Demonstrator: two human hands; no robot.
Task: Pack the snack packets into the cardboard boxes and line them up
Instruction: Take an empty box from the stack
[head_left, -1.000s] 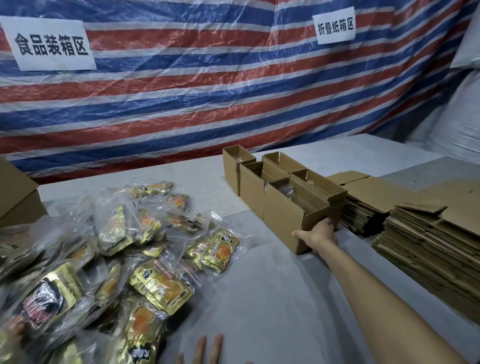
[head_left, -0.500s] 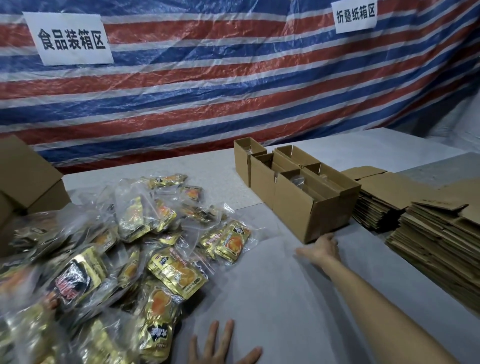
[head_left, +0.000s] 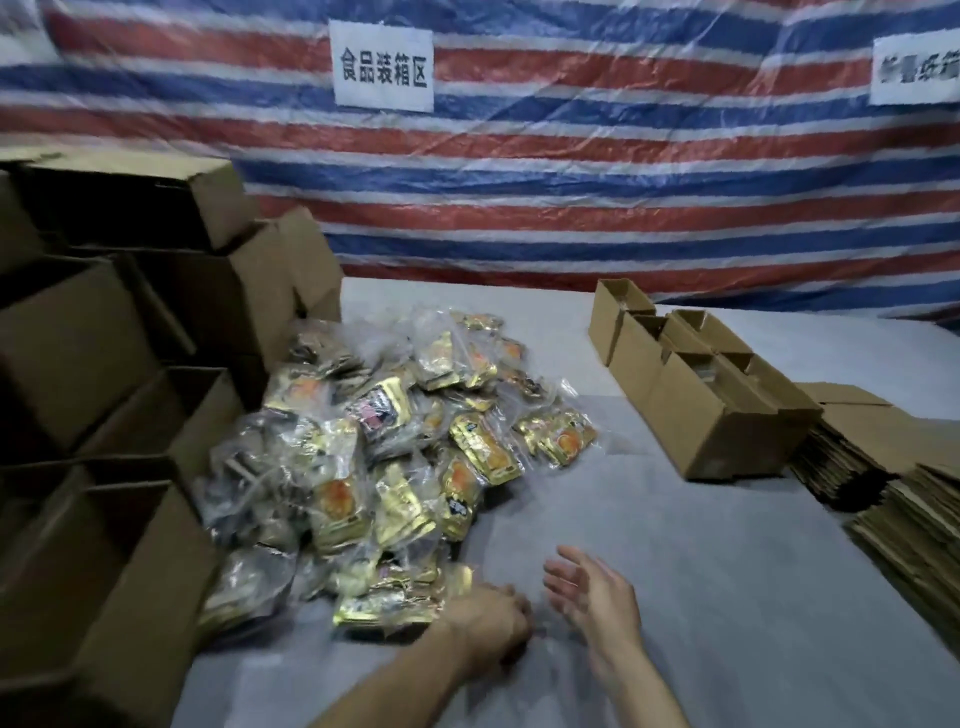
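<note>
Now | left hand curled, grip unclear | right hand fingers spread | crinkly foil packets heaped

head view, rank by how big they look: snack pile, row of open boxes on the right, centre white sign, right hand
1. snack pile
2. row of open boxes
3. centre white sign and right hand look alike; the hand is nearer the camera, so no ranking.

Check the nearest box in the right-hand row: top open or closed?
Open. The nearest box shows its dark interior from above, with no flaps folded across the top. What it holds, if anything, cannot be told.
</note>
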